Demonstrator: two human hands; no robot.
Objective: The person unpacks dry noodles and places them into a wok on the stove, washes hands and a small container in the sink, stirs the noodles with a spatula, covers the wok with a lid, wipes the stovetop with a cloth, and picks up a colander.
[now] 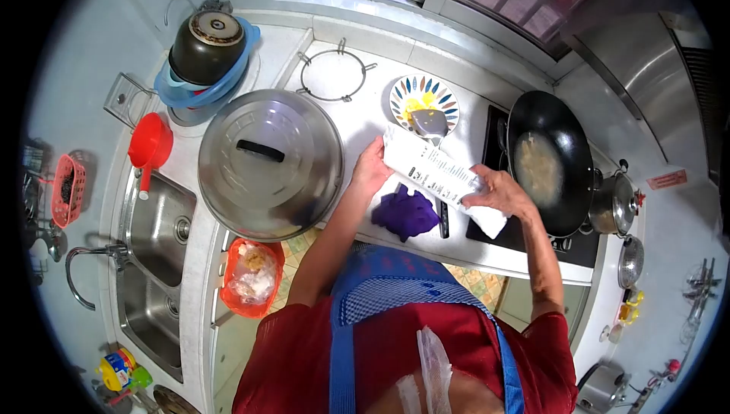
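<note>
Between my two hands, a long white package (435, 169) with dark print slants over the counter. My left hand (370, 166) grips its upper left end, and my right hand (499, 193) is closed around the lower right part. What is inside the package does not show. A crumpled purple cloth (406, 212) lies just below it, next to a dark handle (444, 218) partly covered by the package. Behind the package is a patterned plate (398, 98) with yellow food scraps and a spatula (430, 122) on it.
A black wok (576, 148) with pale contents sits on the stove at right, near a steel pot (610, 203). A large lid (270, 178) covers much of the left counter. Farther left are a red ladle (150, 140), stacked bowls (207, 49) and a sink (156, 224).
</note>
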